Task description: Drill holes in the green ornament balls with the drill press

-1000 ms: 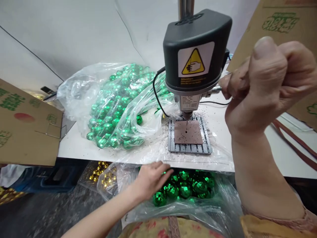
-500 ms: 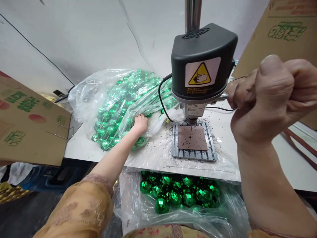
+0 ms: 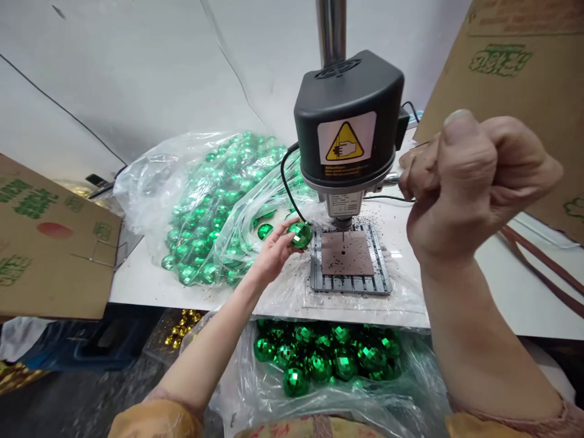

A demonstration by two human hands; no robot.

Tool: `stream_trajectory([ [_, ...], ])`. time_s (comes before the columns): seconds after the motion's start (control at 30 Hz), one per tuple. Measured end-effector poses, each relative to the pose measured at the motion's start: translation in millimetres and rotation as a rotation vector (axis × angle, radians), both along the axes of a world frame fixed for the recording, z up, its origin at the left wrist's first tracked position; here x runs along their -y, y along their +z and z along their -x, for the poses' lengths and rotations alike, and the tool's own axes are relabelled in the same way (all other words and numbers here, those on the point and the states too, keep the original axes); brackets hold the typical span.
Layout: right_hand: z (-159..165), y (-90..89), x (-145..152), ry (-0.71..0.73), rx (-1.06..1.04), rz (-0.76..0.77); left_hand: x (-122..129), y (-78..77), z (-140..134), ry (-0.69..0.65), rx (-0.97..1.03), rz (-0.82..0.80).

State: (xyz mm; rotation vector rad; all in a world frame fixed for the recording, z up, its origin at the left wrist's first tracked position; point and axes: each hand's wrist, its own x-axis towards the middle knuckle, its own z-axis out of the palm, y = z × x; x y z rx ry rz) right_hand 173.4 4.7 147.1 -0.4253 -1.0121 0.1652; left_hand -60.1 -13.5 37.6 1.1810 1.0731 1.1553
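A shiny green faceted ball is in the fingers of my left hand, just left of the drill press base. My right hand is closed in a fist at the right side of the drill press, around its feed handle, which mostly disappears behind the fingers. Under the thin drill bit lies a brown square board with a hole, on the slotted metal base. Dark shavings are scattered over both.
A clear plastic bag full of green balls lies on the white table. Below the table edge, more green balls sit in plastic. Cardboard boxes stand left and right. A black cable hangs beside the drill.
My left hand has come out of the bag, moving right toward the drill base with a green ball in its fingers. My right hand stays closed at the handle. The view has shifted slightly.
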Motion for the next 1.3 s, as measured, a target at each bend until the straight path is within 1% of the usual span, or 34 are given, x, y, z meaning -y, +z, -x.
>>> stream_trajectory([
  [0.07,0,-0.4,0,0.015,0.006,0.001,4,-12.2,-12,-0.019,0.001,0.055],
  [0.13,0,-0.6,1,0.029,0.004,0.007,5,-22.7,-20,-0.036,-0.028,0.048],
  [0.23,0,-0.8,3,0.052,0.001,0.002,4,-33.5,-27,-0.033,-0.106,-0.049],
  [0.3,0,-0.9,3,0.061,0.008,0.006,2,-36.9,-30,-0.060,-0.208,-0.125],
  [0.4,0,-1.4,2,0.054,0.009,0.009,-2,-39.0,-34,-0.160,-0.326,-0.186],
  [0.5,1,-2.1,1,0.046,0.015,-0.013,-7,-41.0,-38,-0.198,-0.345,-0.206],
  [0.63,1,-2.8,4,-0.008,0.052,0.064,-13,-43.5,-42,-0.190,-0.362,-0.230],
  [0.73,1,-3.0,6,-0.017,0.060,0.117,-16,-43.1,-45,-0.197,-0.414,-0.234],
  [0.9,1,-2.9,6,-0.009,0.049,0.100,-16,-43.3,-49,-0.180,-0.470,-0.237],
  [1.13,0,-3.7,9,-0.097,0.141,0.166,-10,-49.1,-62,-0.086,-0.486,-0.277],
  [1.2,0,-0.7,9,-0.073,0.130,0.147,-8,-49.0,-66,-0.070,-0.522,-0.309],
  [1.3,0,6.4,9,0.032,0.075,0.080,-6,-48.8,-73,-0.072,-0.520,-0.341],
])
